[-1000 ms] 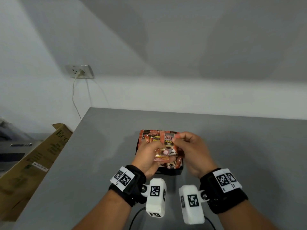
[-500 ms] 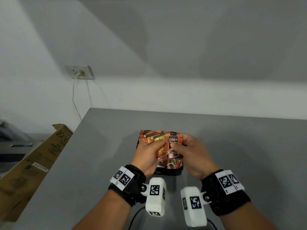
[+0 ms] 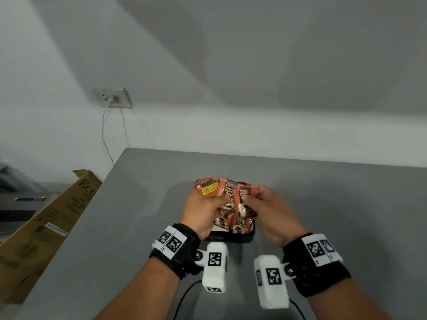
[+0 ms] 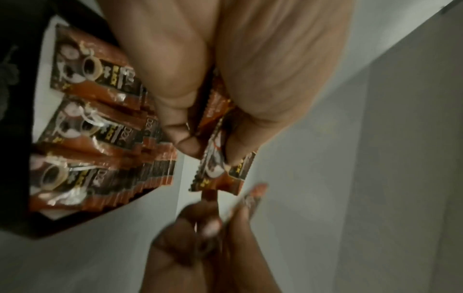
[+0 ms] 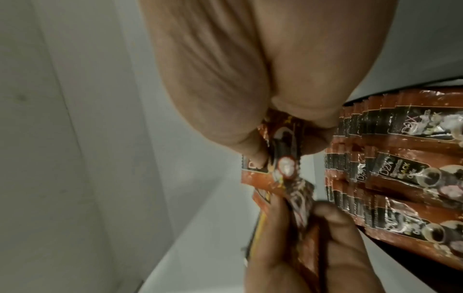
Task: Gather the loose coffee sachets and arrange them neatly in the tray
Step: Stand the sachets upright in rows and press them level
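A black tray (image 3: 240, 238) sits on the grey table, holding rows of orange-and-black coffee sachets (image 3: 233, 224) (image 4: 85, 126) (image 5: 406, 178). Above it my left hand (image 3: 205, 209) grips a small fan of sachets (image 3: 209, 188), one showing a yellow label. My right hand (image 3: 265, 204) pinches one sachet (image 3: 241, 195) held upright beside that fan. In the left wrist view thumb and fingers clamp a sachet (image 4: 220, 168). The right wrist view shows a sachet (image 5: 360, 164) pinched at its end.
A cardboard box (image 3: 46, 227) leans against the table's left edge. A wall socket (image 3: 113, 98) with a cable hangs on the wall behind. The grey table (image 3: 346, 204) runs to the wall at the back. Cables trail at the near edge.
Both hands have lifted slightly and spread apart. The right hand has drawn one sachet to the right, away from the bunch held in the left hand.
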Motion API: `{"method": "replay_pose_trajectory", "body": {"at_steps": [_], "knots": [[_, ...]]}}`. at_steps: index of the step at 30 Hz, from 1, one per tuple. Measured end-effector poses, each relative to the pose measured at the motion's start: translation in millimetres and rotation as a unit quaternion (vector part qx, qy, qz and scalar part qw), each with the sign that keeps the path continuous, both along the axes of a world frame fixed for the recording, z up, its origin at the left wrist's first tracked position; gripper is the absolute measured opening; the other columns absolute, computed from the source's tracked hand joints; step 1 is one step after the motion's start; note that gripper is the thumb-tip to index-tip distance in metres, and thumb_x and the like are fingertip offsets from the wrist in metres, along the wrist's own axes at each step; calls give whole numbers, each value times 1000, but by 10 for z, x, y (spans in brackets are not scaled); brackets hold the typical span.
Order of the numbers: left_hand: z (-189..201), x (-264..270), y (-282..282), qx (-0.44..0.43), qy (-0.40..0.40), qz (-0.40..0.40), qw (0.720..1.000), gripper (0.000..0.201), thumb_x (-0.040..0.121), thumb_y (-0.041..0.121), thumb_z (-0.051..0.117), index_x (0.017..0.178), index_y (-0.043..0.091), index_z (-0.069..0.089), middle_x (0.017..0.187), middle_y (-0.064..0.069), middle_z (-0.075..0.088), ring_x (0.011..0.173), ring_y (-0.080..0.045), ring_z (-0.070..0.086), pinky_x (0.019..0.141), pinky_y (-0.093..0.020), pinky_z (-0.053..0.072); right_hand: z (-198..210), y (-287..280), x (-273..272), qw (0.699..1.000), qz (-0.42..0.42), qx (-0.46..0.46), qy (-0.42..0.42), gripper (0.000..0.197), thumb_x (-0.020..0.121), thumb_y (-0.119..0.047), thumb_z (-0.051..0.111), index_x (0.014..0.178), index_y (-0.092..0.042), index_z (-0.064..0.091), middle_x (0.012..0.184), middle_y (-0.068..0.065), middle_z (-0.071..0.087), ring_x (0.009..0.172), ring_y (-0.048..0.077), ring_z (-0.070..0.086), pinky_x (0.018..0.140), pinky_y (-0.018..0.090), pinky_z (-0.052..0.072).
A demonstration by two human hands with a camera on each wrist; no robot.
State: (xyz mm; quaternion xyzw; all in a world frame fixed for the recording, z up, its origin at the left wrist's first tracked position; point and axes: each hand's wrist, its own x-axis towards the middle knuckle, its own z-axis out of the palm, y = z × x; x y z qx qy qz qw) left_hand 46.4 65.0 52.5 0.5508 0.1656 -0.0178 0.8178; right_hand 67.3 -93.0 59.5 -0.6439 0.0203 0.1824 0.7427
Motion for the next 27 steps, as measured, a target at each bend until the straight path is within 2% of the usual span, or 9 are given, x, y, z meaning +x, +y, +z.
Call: {"method": "replay_pose_trajectory", "body": {"at_steps": [2, 5, 7, 11, 18, 21, 23, 24, 27], "knots": [[-14, -22, -53, -4, 2, -20, 1000, 15, 87, -10, 62, 94, 1, 70, 94, -15, 74, 83, -29, 71, 71, -40, 60, -13, 76, -9, 1000, -23, -16, 9, 18, 97, 0, 59, 113, -7, 60, 103, 13, 75, 85, 20, 75, 67, 29, 57], [-15, -32, 7, -102, 45, -11, 994, 23, 93, 1, 44, 108, -8, 59, 105, -24, 71, 96, -40, 66, 93, -58, 54, -16, 56, 33, 997, -68, 32, 25, 25, 98, 0, 57, 122, -9, 55, 107, 11, 72, 87, 19, 73, 70, 32, 56], [-18, -39, 78, -107, 52, -12, 993, 23, 95, 1, 42, 110, -9, 57, 102, -27, 71, 91, -39, 70, 87, -53, 58, 1, 14, 39, 997, -41, 60, 33, 25, 100, -1, 54, 124, -5, 59, 106, 14, 75, 92, 25, 74, 74, 36, 57], [-38, -69, 75, -40, 9, -61, 997, 21, 91, -10, 55, 105, 0, 67, 96, -15, 76, 85, -28, 74, 68, -36, 61, 41, 11, 9, 996, 14, 72, 43, 18, 100, 1, 54, 113, -4, 65, 101, 16, 77, 89, 27, 73, 76, 38, 58], [-79, -95, 37, 34, -14, -105, 994, 26, 89, -13, 59, 105, 5, 71, 103, -16, 75, 93, -28, 73, 74, -38, 60, -24, 63, -22, 998, 46, 25, 30, 23, 98, 1, 56, 116, -7, 67, 105, 15, 77, 93, 27, 73, 81, 39, 57], [-112, -88, 52, -45, 42, -104, 993, 19, 93, 17, 65, 108, 6, 69, 101, -20, 68, 86, -28, 66, 70, -36, 58, 3, 32, -48, 999, -1, 31, -23, 15, 98, 0, 58, 97, -11, 67, 86, 7, 76, 78, 21, 69, 71, 33, 56], [-122, -86, 109, -109, 104, -96, 984, 44, 88, 46, 65, 102, 5, 69, 87, -18, 64, 70, -25, 60, 62, -33, 52, 44, -48, -48, 986, 5, -85, -144, 17, 98, -6, 61, 90, -20, 66, 82, -2, 73, 75, 15, 67, 70, 31, 55], [-114, -82, 133, -120, 121, -89, 981, 47, 88, 50, 62, 98, 4, 69, 79, -14, 63, 64, -23, 57, 58, -31, 50, 57, -92, -50, 966, 35, -157, -203, 17, 97, -9, 63, 91, -25, 68, 84, -6, 73, 77, 13, 67, 73, 30, 54], [-148, -74, 162, -76, 107, -37, 991, 13, 89, 13, 67, 101, 6, 66, 79, -11, 68, 63, -19, 62, 51, -25, 50, 78, -206, -113, 928, 119, -258, -243, 26, 96, -11, 66, 96, -35, 74, 96, -10, 77, 86, 6, 71, 77, 21, 55]]}}
